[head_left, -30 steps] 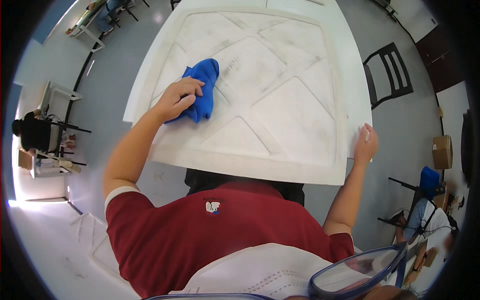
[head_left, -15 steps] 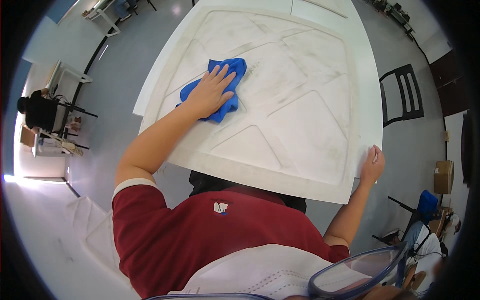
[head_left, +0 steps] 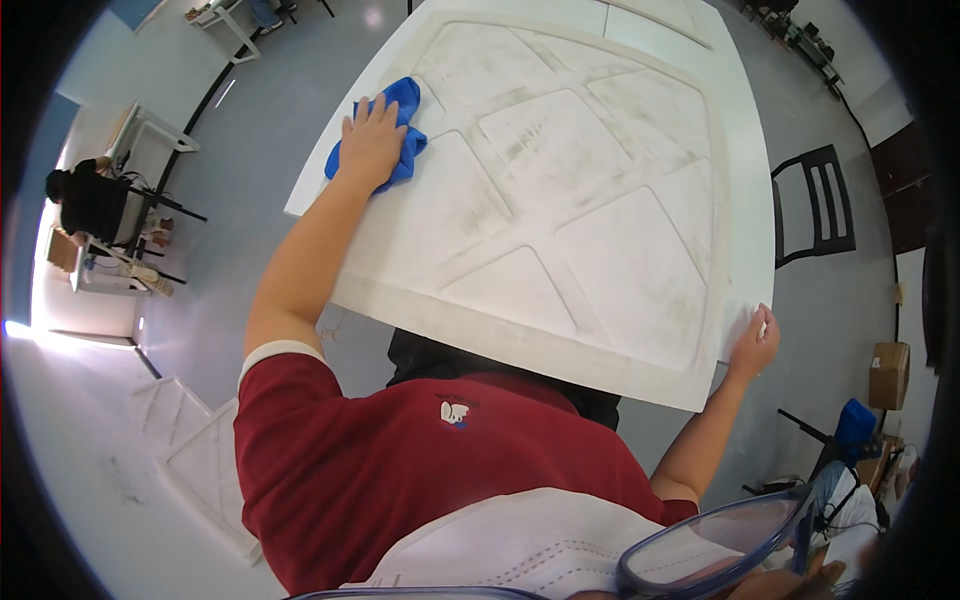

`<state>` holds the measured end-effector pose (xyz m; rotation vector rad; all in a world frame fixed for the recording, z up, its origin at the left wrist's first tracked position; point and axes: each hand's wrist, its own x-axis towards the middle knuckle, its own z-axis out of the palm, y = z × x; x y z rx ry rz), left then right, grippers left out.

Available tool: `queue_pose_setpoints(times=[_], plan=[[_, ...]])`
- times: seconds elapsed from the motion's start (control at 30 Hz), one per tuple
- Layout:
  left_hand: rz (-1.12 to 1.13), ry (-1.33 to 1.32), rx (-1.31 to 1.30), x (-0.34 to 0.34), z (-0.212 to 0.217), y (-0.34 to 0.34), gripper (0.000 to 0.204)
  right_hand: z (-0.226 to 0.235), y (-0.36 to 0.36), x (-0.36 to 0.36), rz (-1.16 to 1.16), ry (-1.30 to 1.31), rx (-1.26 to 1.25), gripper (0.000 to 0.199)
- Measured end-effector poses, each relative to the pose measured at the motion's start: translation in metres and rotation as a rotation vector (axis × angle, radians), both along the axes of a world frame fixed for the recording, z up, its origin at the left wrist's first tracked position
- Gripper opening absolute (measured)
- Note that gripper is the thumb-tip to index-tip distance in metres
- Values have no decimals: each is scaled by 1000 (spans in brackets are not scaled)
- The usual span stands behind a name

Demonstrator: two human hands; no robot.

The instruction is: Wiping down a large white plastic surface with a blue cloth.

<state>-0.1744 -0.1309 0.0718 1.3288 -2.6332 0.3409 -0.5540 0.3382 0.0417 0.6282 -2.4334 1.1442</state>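
Note:
With fingers spread flat, my left hand [head_left: 371,140] presses on a crumpled blue cloth [head_left: 408,145] near the left edge of a large white panel [head_left: 560,130]. Raised ridges and recessed shapes mark the panel, along with greyish smudges across its middle and upper right. At the right edge of the table, my right hand [head_left: 755,343] is closed, its fingers curled together beside the panel's near right corner. What those fingers hold, if anything, is too small to make out.
Beneath the panel stands a white table [head_left: 750,230]; another flat panel [head_left: 670,15] lies at its far end. A black chair [head_left: 822,205] is close on the right. Similar pale panels [head_left: 200,460] rest at lower left. A seated person [head_left: 100,205] works at far left.
My left hand has slid the blue cloth left and slightly away from me, to the panel's left border. My right hand stays at the table's right edge. The whole view has shifted a little.

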Motion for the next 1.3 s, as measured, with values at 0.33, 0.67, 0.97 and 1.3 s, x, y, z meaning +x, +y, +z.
queue_pose_setpoints(times=[0.33, 0.67, 0.97, 1.3], plan=[[-94, 133, 145, 13, -22, -50, 54, 1, -1, 0, 4, -15, -19, 25], [-173, 175, 174, -3, -17, -70, 47, 9, -4, 6, -4, -79, -30, 24], [-169, 157, 120, -22, -22, -88, 45, 9, -4, 10, -10, -76, -36, 29], [-292, 331, 227, -70, -25, -80, 57, 11, -6, 13, -64, -7, -58, 27]])
